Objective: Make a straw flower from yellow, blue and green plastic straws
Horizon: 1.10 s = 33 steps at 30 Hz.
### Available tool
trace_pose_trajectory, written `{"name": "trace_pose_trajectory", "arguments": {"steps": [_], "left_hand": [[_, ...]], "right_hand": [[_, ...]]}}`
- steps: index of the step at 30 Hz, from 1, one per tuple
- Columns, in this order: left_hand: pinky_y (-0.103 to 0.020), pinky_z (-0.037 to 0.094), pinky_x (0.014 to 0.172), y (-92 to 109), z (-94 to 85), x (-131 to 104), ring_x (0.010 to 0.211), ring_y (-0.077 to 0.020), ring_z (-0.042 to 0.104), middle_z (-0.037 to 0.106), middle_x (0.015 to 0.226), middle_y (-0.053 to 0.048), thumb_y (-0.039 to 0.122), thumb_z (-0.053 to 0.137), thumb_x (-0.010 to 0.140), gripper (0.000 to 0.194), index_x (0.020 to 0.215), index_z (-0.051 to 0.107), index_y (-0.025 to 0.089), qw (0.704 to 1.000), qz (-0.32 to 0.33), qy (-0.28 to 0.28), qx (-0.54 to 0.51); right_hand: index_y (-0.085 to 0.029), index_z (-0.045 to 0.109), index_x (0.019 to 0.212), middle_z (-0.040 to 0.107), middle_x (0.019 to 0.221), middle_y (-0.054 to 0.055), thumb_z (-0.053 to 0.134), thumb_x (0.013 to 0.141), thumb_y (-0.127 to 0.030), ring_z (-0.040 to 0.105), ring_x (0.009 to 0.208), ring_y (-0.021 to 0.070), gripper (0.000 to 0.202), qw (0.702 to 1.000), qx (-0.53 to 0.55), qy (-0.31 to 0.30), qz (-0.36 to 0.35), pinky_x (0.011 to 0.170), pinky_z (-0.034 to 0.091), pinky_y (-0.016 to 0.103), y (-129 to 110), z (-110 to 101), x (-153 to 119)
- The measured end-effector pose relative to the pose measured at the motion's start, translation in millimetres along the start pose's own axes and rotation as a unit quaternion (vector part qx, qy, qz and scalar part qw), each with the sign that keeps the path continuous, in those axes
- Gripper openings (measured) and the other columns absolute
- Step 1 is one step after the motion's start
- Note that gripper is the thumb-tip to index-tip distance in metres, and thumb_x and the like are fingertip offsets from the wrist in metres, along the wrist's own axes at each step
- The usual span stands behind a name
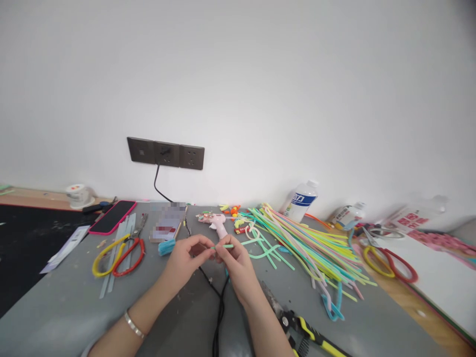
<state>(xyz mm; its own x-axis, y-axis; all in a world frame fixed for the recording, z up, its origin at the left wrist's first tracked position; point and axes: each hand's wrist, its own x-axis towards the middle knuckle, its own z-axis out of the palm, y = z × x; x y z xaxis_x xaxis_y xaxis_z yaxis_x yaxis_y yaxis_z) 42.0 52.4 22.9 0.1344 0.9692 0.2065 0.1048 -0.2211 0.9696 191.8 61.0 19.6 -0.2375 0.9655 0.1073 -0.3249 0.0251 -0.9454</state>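
My left hand [186, 259] and my right hand [236, 264] meet above the grey mat. Thumbs and forefingers of both pinch a short light green pipe cleaner [228, 246]; its end sticks out past the right fingers. A fuzzy blue bundle [166, 247] shows just left of my left hand, and whether the two touch I cannot tell. Just beyond my fingertips lies a pink glue gun [219, 224]. Loose green pipe cleaners [262, 248] lie to the right of my right hand, beside a large many-coloured pile of pipe cleaners [312, 243].
Red-and-yellow scissors [128, 255], glue sticks [121, 233] and a pink-edged phone [113, 217] lie left. A black cable [220, 307] runs under my hands. Black-and-yellow pliers [293, 322] lie near my right forearm. Bottles [301, 201] and other scissors [390, 263] are at right.
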Motion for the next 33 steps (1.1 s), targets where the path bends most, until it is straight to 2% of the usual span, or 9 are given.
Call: {"name": "trace_pose_trajectory", "arguments": {"steps": [4,11,15,19,21,24,28,30,33], "left_hand": [[-0.027,0.052,0.066,3.0,0.9,-1.6,0.069,-0.0182,0.067,0.071,0.072,-0.002,0.032,0.064,0.082,0.015,0.079,0.064,0.017,1.0,0.008,0.011,-0.001],[-0.024,0.047,0.055,13.0,2.2,-6.3,0.059,-0.0153,0.062,0.067,0.066,-0.001,0.03,0.063,0.083,0.015,0.075,0.066,0.018,0.995,0.061,0.048,0.066],[-0.022,0.042,0.05,14.7,0.8,-8.2,0.054,-0.0135,0.058,0.065,0.064,-0.001,0.029,0.064,0.083,0.015,0.072,0.067,0.018,0.989,0.088,0.066,0.098],[-0.023,0.043,0.052,16.2,0.5,-9.7,0.053,-0.0131,0.057,0.064,0.063,0.0,0.026,0.063,0.083,0.014,0.072,0.068,0.019,0.987,0.103,0.075,0.095],[-0.023,0.041,0.051,15.8,0.5,-9.9,0.053,-0.0127,0.055,0.064,0.064,0.001,0.025,0.063,0.084,0.013,0.074,0.068,0.02,0.982,0.131,0.087,0.107],[-0.023,0.039,0.051,13.1,-0.5,-9.0,0.058,-0.0127,0.054,0.066,0.067,0.001,0.022,0.067,0.083,0.007,0.076,0.068,0.021,0.962,0.208,0.116,0.134],[-0.026,0.043,0.064,9.8,-3.5,-7.5,0.069,-0.0154,0.056,0.067,0.071,0.0,0.018,0.067,0.084,0.007,0.08,0.069,0.023,0.931,0.295,0.12,0.177],[-0.028,0.044,0.068,9.4,-4.5,-7.4,0.072,-0.0164,0.057,0.065,0.073,0.0,0.018,0.065,0.085,0.008,0.082,0.069,0.023,0.923,0.313,0.116,0.19],[-0.027,0.045,0.067,9.5,-4.5,-7.9,0.071,-0.0154,0.057,0.061,0.075,0.0,0.018,0.065,0.086,0.008,0.081,0.07,0.023,0.922,0.307,0.126,0.201]], "right_hand": [[-0.02,0.057,0.075,0.056,0.063,-0.003,0.072,0.077,-0.044,0.052,0.061,0.0136,0.028,1.0,0.018,-0.003,-0.013,0.062,0.042,0.025,-0.8,3.9,-1.6],[-0.02,0.059,0.076,0.054,0.071,-0.002,0.068,0.082,-0.04,0.053,0.061,0.0123,0.024,0.996,0.061,-0.038,-0.05,0.063,0.043,0.026,0.1,4.0,-2.7],[-0.02,0.058,0.074,0.052,0.072,-0.002,0.066,0.084,-0.038,0.052,0.062,0.0128,0.022,0.994,0.026,-0.025,-0.107,0.06,0.044,0.025,-1.9,7.4,-5.1],[-0.021,0.055,0.073,0.052,0.069,-0.002,0.062,0.086,-0.043,0.05,0.064,0.014,0.026,0.992,0.011,-0.021,-0.121,0.062,0.043,0.026,-3.6,10.0,-6.9],[-0.021,0.054,0.072,0.052,0.069,-0.001,0.063,0.086,-0.044,0.05,0.063,0.0139,0.028,0.993,0.011,-0.022,-0.111,0.062,0.042,0.026,-2.9,9.8,-6.5],[-0.021,0.053,0.072,0.053,0.07,-0.002,0.066,0.083,-0.044,0.049,0.061,0.0129,0.029,0.996,0.025,-0.023,-0.081,0.06,0.039,0.025,-0.5,8.2,-5.2],[-0.02,0.053,0.073,0.054,0.065,-0.003,0.069,0.079,-0.045,0.046,0.054,0.0108,0.03,0.996,0.07,-0.053,0.008,0.054,0.035,0.023,0.0,6.5,-5.6],[-0.019,0.057,0.075,0.053,0.061,-0.004,0.069,0.079,-0.046,0.044,0.051,0.0099,0.03,0.992,0.088,-0.073,0.051,0.052,0.033,0.023,-1.5,6.5,-6.8],[-0.018,0.061,0.075,0.051,0.058,-0.004,0.069,0.079,-0.047,0.039,0.048,0.0084,0.03,0.992,0.087,-0.075,0.059,0.049,0.029,0.022,-3.5,6.6,-7.9]]}}
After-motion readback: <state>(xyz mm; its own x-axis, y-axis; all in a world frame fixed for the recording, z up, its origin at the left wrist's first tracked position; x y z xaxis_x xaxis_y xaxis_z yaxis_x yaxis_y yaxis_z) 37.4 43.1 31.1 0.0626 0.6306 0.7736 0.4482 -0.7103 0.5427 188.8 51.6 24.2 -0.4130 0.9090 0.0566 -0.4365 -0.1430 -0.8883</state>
